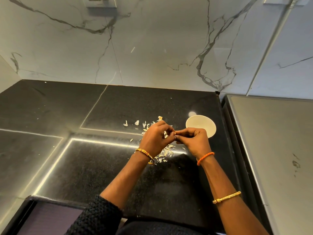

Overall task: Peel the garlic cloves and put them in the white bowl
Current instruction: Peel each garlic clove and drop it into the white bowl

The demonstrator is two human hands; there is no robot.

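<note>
Black speckled stone countertop [105, 167], polished, seamed, glinting under a marble-veined backsplash [152, 48]. White bowl [205, 123], round and shallow, just beyond the right hand [194, 141], contents not discernible. Papery garlic skins [166, 152], pale and curled, scattered beneath both hands. Left hand [155, 138] and right hand with fingertips curled together, pinching a small garlic clove [175, 133] between them above the skins. Peeling step in hand, seemingly mid-task. Next move likely calls for stripping the last skin, then a short reach right and forward to drop into the bowl.
</note>
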